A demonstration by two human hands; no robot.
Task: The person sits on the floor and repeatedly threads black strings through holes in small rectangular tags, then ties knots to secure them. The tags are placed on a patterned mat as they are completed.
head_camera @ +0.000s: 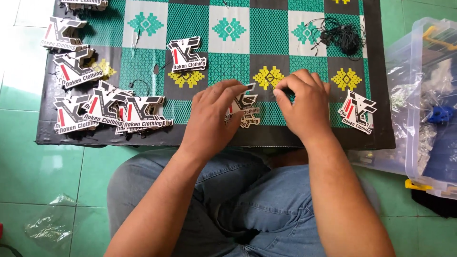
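Both forearms are stretched forward from the lap, over the blue jeans (247, 200), and the hands are brought close together above the near edge of a patterned mat (228, 57) in green, white and black. The left hand (212, 119) is laid palm down with the fingers curled, and a small stack of die-cut card hang tags (245, 108) is pressed under and gripped by its fingertips. The right hand (302, 104) is bent at the knuckles, thumb and forefinger pinched narrowly at the upper corner of the top tag; what is held between them cannot be made out. The stack is thus found between the two hands, just inside the mat's front border. A single tag (358, 112) lies just right of the right hand, and another small pile (186, 54) lies beyond the left hand. Further piles of tags (102, 112) are spread along the left side, and a bundle of black strings (340, 35) rests at the far right. A clear plastic storage bin (426, 95) stands off the mat's right edge. Open mat is left ahead of the hands.
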